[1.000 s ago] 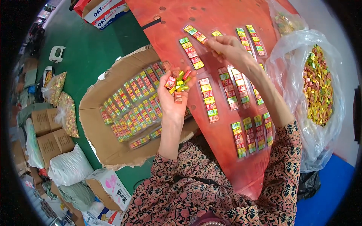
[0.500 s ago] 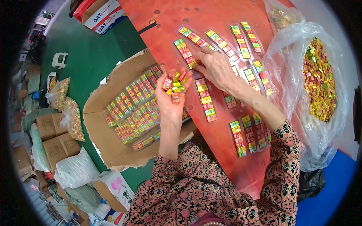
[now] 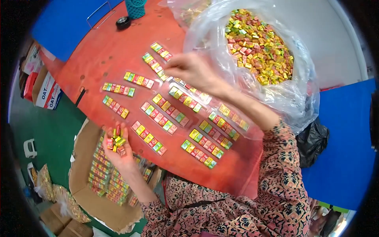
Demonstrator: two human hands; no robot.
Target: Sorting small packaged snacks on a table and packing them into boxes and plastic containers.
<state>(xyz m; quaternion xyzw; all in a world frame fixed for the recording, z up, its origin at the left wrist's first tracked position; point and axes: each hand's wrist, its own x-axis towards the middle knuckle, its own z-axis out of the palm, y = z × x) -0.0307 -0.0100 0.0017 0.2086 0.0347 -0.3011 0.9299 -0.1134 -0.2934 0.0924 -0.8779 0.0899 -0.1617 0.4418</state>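
Note:
My left hand [image 3: 125, 156] is cupped palm-up above the edge of a cardboard box, with a small pile of wrapped candies [image 3: 117, 141] in yellow, red and green wrappers in it. Farther right, my right hand [image 3: 193, 71] is over the table, slightly blurred. Its thumb and fingertips are pinched together, and I cannot make out what is between them. Just below and beside those fingertips lies a clear tray of candies [image 3: 153, 63]. Several more narrow clear trays [image 3: 149, 138] filled with candies in single rows lie at various angles around both hands.
The red table [image 3: 92, 51] carries the trays. A large clear bag [image 3: 304, 79] of loose candies stands at the far right. The cardboard box [image 3: 83, 158] at the lower left holds rows of filled trays. A teal basket [image 3: 136, 8] and a round black object [image 3: 123, 23] sit at the far edge.
The view has swung to the right, bringing the candy bag nearer the middle. My right hand has left the tray it was touching at the left. My left hand still cups its candies.

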